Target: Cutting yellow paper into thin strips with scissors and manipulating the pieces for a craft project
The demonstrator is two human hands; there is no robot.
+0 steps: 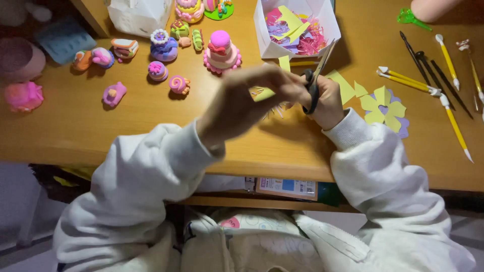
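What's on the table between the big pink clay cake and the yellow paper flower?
In the head view, between the pink clay cake and the yellow paper flower are the person's hands, the right hand holding scissors, plus yellow paper scraps.

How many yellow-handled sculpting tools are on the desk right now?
4: two lying together right of the scissors, one farther back, one nearest the desk's front edge. Others may lie outside the frame.

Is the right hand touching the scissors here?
Touching. The head view shows the right hand with fingers through the dark handles of the scissors.
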